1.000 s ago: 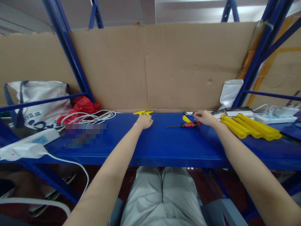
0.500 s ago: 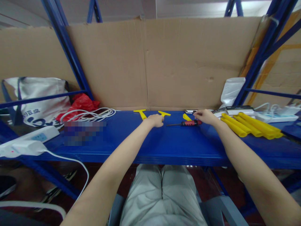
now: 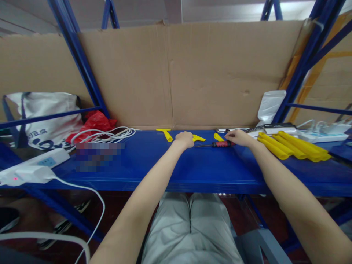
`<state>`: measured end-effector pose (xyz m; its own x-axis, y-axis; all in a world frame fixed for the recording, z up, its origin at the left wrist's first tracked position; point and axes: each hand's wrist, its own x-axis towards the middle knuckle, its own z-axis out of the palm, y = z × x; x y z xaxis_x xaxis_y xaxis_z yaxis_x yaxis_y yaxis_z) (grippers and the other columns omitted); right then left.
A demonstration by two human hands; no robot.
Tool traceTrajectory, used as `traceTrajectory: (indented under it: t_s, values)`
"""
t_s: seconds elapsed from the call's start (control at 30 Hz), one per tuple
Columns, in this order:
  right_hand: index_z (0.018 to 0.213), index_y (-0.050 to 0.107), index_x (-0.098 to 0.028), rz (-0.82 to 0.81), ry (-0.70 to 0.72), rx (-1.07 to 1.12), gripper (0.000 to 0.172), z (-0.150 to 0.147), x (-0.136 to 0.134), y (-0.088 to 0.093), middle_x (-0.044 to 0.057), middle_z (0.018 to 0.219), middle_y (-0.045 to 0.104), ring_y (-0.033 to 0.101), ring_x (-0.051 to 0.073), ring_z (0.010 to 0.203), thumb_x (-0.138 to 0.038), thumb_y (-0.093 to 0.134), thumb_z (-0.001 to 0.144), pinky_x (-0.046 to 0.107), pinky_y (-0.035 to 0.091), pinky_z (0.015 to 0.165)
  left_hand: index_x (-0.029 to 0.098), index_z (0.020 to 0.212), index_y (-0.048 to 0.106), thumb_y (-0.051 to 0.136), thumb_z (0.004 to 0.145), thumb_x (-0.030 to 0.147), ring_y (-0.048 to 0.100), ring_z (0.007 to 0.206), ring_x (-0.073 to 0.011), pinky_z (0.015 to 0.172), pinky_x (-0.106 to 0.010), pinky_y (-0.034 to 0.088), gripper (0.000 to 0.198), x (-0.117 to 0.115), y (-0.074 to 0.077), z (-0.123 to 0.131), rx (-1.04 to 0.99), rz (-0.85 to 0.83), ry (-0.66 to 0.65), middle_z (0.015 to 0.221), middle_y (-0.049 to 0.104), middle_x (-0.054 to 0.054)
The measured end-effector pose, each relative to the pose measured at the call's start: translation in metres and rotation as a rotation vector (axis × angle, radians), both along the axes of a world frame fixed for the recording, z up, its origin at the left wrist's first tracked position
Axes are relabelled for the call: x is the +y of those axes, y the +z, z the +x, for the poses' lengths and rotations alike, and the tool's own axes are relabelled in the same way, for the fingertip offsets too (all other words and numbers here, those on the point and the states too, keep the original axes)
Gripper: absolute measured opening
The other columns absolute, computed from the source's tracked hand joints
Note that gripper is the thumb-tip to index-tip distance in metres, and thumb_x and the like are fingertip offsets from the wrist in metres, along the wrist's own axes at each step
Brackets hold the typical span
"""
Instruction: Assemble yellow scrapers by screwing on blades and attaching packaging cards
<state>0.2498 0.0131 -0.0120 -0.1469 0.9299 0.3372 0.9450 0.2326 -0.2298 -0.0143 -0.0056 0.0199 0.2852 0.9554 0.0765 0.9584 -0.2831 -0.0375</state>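
My left hand [image 3: 184, 139] is closed around a yellow T-shaped plastic part [image 3: 199, 138], whose crosspiece sticks out on the right while its stem is hidden in the fist. A similar yellow T-shaped part [image 3: 166, 134] lies just to the left on the blue shelf. The fingertips of my right hand [image 3: 238, 138] are pinched together at the handle end of a red and black screwdriver [image 3: 221, 144]. Whether anything small is between them cannot be made out. The screwdriver lies flat, its shaft pointing left. Behind it rests another yellow piece [image 3: 218, 137].
Several yellow tubes [image 3: 294, 146] lie right of my right hand, with a power strip [image 3: 323, 136] beyond. Coiled white cable [image 3: 114, 135], a red plastic bag [image 3: 100, 123], a cloth bag [image 3: 49, 121] and a power strip [image 3: 41, 161] occupy the left. Cardboard [image 3: 214, 77] stands behind.
My left hand has let go of the left T-shaped part or moved off it, shifted right and closed on the other one, which has turned. My right hand has barely moved.
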Motion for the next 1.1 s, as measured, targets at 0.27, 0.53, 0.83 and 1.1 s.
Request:
traceTrajectory:
  t_s: [0.27,0.53,0.83,1.1]
  values:
    - [0.082,0.073,-0.018,0.002,0.006,0.023,0.021,0.000,-0.002,0.000,0.003,0.088,0.072,0.066,0.017,0.080,-0.020,0.053,0.076,0.024,0.048,0.075,0.021,0.138,0.034,0.039,0.087,0.026,0.035,0.132,-0.0287,0.102,-0.048,0.034,0.051,0.018,-0.047,0.002,-0.151,0.097,-0.098,0.148,0.030,-0.012]
    - [0.082,0.072,-0.016,0.029,-0.094,0.056,0.020,0.011,-0.002,0.000,0.004,0.083,0.072,0.065,0.018,0.079,-0.021,0.054,0.076,0.023,0.047,0.070,0.021,0.134,0.041,0.036,0.089,0.032,0.042,0.127,-0.0279,0.100,-0.047,0.036,0.046,0.025,-0.048,-0.001,-0.164,0.020,-0.184,0.141,0.043,-0.010]
    - [0.078,0.072,-0.014,-0.001,-0.513,-0.026,0.022,0.041,-0.004,-0.005,0.012,0.085,0.071,0.066,0.025,0.084,-0.017,0.050,0.075,0.026,0.047,0.067,0.019,0.133,0.044,0.036,0.089,0.034,0.043,0.126,-0.0259,0.102,-0.043,0.036,0.047,0.028,-0.049,-0.003,-0.164,0.027,-0.217,0.140,0.044,-0.009]
    - [0.105,0.067,-0.004,-0.103,-0.760,0.069,0.036,0.055,0.003,-0.017,0.024,0.100,0.066,0.062,0.031,0.100,-0.018,0.051,0.076,0.035,0.049,0.079,0.021,0.135,0.042,0.035,0.087,0.025,0.043,0.127,-0.0246,0.101,-0.041,0.037,0.048,0.027,-0.049,-0.004,-0.142,0.026,-0.204,0.141,0.044,-0.007]
